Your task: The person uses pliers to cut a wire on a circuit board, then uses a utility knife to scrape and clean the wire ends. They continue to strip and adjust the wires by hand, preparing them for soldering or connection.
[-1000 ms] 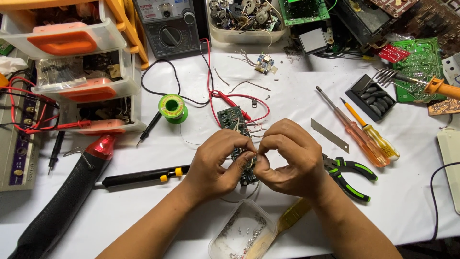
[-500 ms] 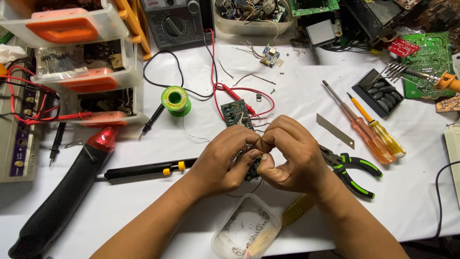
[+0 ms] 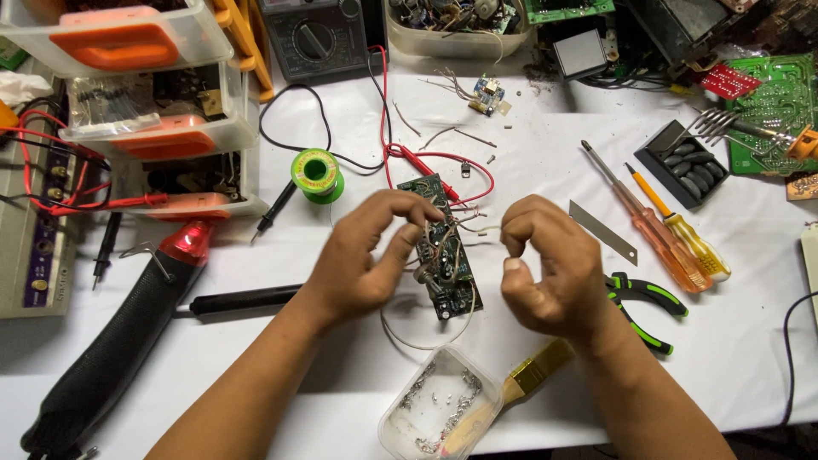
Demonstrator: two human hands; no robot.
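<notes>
On a white-covered workbench [image 3: 545,375], both of the person's hands hover over a small green circuit board [image 3: 445,255] that lies flat near the middle, with thin wires sprouting from it. The left hand [image 3: 368,255] sits just left of the board, its fingers curled and its thumb and fingertips drawn together at the board's left edge; whether they pinch one of the fine wires is too small to tell. The right hand [image 3: 550,268] is on the board's right side, held apart from the left, fingers bent inward into a loose claw near a wire end, and what it grips, if anything, cannot be made out. Just below the board stands a clear plastic tub [image 3: 439,413] of small metal bits, with a brush [image 3: 520,383] lying across it. To the right lie green-handled pliers [image 3: 643,298], two orange-handled screwdrivers [image 3: 665,238] and a thin metal blade [image 3: 603,232]. To the left, a green solder spool [image 3: 315,175] sits near a red and black hot-air tool [image 3: 128,332], with stacked clear drawers [image 3: 162,111] behind and a multimeter [image 3: 317,38] at the top edge.
</notes>
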